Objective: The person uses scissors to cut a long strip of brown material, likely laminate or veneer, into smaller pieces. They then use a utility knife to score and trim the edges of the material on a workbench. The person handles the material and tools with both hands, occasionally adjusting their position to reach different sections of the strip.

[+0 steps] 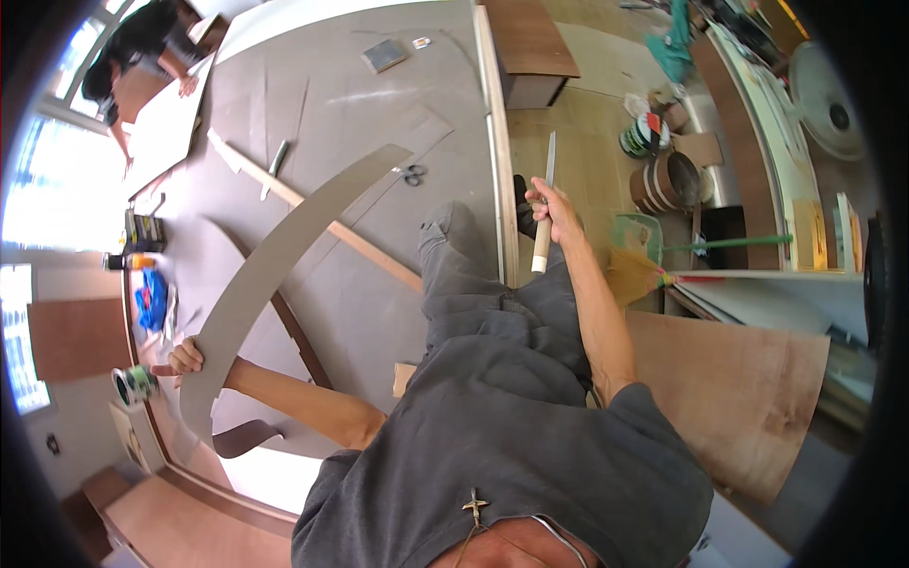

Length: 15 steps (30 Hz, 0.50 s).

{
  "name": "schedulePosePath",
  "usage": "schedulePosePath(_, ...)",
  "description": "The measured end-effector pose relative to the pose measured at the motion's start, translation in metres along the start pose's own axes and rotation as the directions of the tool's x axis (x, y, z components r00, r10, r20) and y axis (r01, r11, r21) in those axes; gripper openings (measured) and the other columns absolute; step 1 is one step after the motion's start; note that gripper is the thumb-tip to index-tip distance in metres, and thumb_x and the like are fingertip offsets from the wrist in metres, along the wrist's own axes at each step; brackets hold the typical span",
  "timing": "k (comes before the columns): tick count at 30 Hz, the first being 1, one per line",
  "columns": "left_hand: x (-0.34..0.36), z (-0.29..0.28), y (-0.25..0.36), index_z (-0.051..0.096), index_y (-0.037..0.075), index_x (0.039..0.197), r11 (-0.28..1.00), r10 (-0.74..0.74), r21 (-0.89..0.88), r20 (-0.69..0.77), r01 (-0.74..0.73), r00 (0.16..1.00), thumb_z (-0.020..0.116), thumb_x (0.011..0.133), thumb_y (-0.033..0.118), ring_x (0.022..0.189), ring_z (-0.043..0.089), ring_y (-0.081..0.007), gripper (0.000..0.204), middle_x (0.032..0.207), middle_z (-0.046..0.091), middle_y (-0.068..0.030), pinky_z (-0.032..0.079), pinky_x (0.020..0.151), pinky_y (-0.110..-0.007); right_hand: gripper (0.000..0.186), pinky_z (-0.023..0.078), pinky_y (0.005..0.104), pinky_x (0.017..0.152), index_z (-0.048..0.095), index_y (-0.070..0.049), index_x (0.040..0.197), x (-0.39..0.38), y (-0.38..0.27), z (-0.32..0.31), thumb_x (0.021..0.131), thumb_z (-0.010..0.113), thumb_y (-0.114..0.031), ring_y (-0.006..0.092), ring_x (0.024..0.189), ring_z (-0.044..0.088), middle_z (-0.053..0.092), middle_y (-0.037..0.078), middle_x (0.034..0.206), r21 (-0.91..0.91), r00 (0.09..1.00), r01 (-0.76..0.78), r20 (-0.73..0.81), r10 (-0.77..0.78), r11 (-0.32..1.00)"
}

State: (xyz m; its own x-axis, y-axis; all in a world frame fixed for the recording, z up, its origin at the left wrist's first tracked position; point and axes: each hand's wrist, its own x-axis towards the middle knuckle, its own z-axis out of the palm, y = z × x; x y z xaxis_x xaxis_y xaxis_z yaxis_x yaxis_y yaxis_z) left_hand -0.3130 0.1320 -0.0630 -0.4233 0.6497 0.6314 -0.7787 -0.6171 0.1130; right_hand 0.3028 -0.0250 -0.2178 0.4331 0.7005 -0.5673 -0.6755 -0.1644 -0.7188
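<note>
My left hand (187, 358) grips the near end of a long, bending grey strip of thin sheet (284, 248), which looks like laminate. The strip arches up and away to the right over the big grey sheet (360, 104), and its near end curls under beside my forearm. On the right, my right hand (557, 216) is closed around the pale straight handle of a narrow-bladed hand tool (540, 260); its thin metal blade points away from me. Whether it is a knife or a saw I cannot tell. Scissors (411, 174) lie near the strip's far end.
A wooden batten (369, 254) lies across the grey sheet, near a utility knife (276, 168) and a grey block (383, 56). A co-worker (142, 57) leans over a white panel at the far left. Cans, a bucket (682, 172) and a broom (636, 275) stand right.
</note>
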Motion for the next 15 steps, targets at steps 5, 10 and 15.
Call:
schedulePosePath(5,-0.037,-0.03,0.038,0.057,0.003,0.128,0.999,0.02,-0.03,-0.12,-0.023,0.993,0.063,0.09,0.027,0.056,0.043,-0.0125,0.046,0.071,0.051,-0.001,0.037,0.051,-0.025,0.033,0.035,0.0153,0.043,0.055,-0.009,0.111,0.016,0.027,0.018,0.087,0.072,-0.025,0.001,0.051,0.039,0.058,0.005,0.085,-0.094,0.994,-0.082,0.07,0.089,0.992)
schedulePosePath(10,-0.081,-0.058,0.051,0.061,0.003,0.124,0.994,0.105,0.054,-0.252,-0.094,0.962,0.065,0.087,0.024,0.058,0.047,-0.015,0.042,0.074,0.055,-0.0019,0.04,0.053,-0.025,0.035,0.035,0.0149,0.043,0.055,-0.008,0.112,0.024,0.02,0.047,0.088,0.071,-0.027,0.0007,0.051,0.039,0.057,0.005,0.084,-0.19,0.978,-0.081,0.175,0.115,0.978)
schedulePosePath(15,-0.14,-0.122,0.111,0.061,0.005,0.123,0.991,0.073,0.132,-0.338,-0.03,0.938,0.061,0.089,0.022,0.071,0.054,-0.0181,0.038,0.079,0.057,-0.0037,0.047,0.069,-0.028,0.035,0.036,0.0151,0.044,0.055,-0.008,0.114,0.037,0.024,0.058,0.089,0.07,-0.027,0.0011,0.052,0.039,0.055,0.004,0.085,-0.277,0.97,-0.097,0.189,0.153,0.956)
